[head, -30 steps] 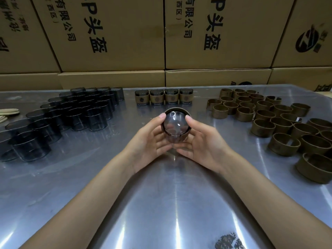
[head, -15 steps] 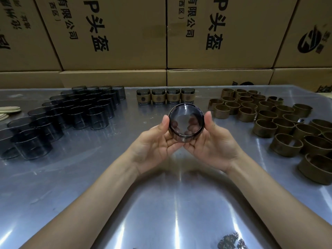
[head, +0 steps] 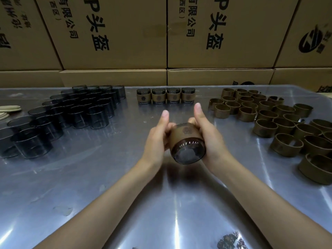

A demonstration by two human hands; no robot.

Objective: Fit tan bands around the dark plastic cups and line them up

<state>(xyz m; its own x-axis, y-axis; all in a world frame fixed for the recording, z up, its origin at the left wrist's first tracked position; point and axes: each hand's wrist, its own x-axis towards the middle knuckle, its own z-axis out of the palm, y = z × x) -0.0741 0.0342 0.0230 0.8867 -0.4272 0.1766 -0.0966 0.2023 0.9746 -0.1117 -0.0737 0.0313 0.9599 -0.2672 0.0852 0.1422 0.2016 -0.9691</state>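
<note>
Left hand (head: 158,139) and right hand (head: 208,139) grip the banded cup (head: 187,142), fingers hidden behind it.

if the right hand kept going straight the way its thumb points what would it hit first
Probably the row of banded cups at the far edge; the right hand points its thumb there over bare table, though depth is unclear.
</note>
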